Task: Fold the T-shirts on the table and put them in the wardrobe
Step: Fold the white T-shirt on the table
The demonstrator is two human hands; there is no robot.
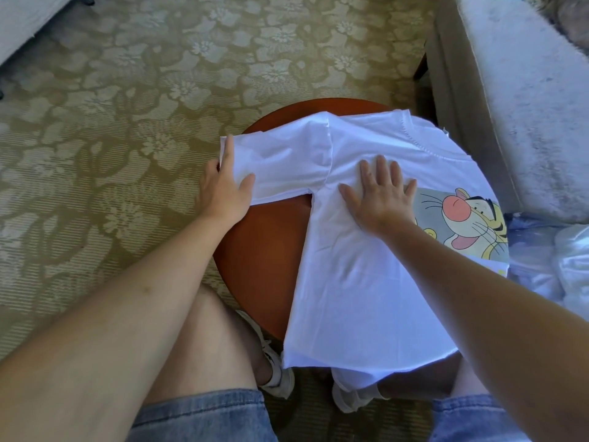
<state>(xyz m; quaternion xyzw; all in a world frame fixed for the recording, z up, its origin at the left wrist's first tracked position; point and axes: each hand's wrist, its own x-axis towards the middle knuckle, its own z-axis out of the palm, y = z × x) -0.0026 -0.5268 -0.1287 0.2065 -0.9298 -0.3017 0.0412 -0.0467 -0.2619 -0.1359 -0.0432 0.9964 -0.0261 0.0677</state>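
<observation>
T-shirt (350, 282) lies across the round worktop (264, 244). The left hand (223, 189) grips its sleeve (287, 161) at the left edge, and the right hand (379, 196) presses flat, fingers spread.

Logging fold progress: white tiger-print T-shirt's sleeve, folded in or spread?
Spread: sleeve sticks out sideways; left hand holds its cuff, right hand flat on the white tiger-print T-shirt.

Right grip (379, 200) pressed flat, fingers (381, 169) spread; left grip (223, 189) pinches the sleeve (287, 161).
</observation>
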